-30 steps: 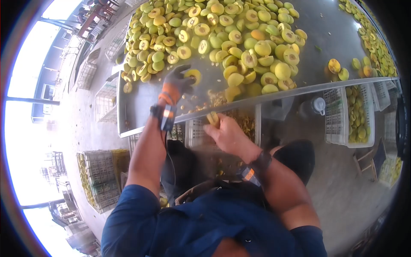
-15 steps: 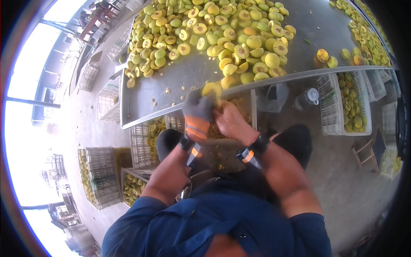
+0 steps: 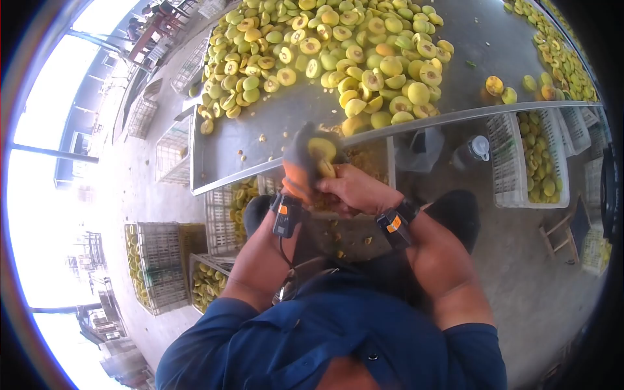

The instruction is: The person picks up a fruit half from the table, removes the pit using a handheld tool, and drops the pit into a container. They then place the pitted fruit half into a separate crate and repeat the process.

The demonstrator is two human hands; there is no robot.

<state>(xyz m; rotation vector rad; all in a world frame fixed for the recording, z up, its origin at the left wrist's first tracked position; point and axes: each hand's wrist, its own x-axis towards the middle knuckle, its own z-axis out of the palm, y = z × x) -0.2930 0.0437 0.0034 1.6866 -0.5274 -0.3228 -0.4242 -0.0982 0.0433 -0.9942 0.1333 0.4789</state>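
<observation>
My left hand [image 3: 301, 159], in a grey and orange work glove, is closed around a cut yellow-green peach [image 3: 322, 150] just over the table's front edge. Below that fruit shows a smaller yellow piece [image 3: 326, 170], between the two hands. My bare right hand [image 3: 354, 188] is closed, its fingers curled up against the left hand and the fruit. Whatever lies inside the right fist is hidden. A big heap of halved peaches [image 3: 338, 52], some showing brown stones or hollows, lies on the metal table [image 3: 260, 133] ahead.
Under the table edge stands a crate [image 3: 390, 162] with scraps in it. Crates of fruit [image 3: 539, 162] stand at right, near a clear plastic jug [image 3: 472, 151]. More crates [image 3: 159, 266] are stacked at left. A small wooden stool [image 3: 559, 237] is on the floor.
The peach in my left hand has turned and come slightly lower, and a smaller piece shows beneath it. My right hand has rolled, its fingers now more curled. The view has shifted slightly.
</observation>
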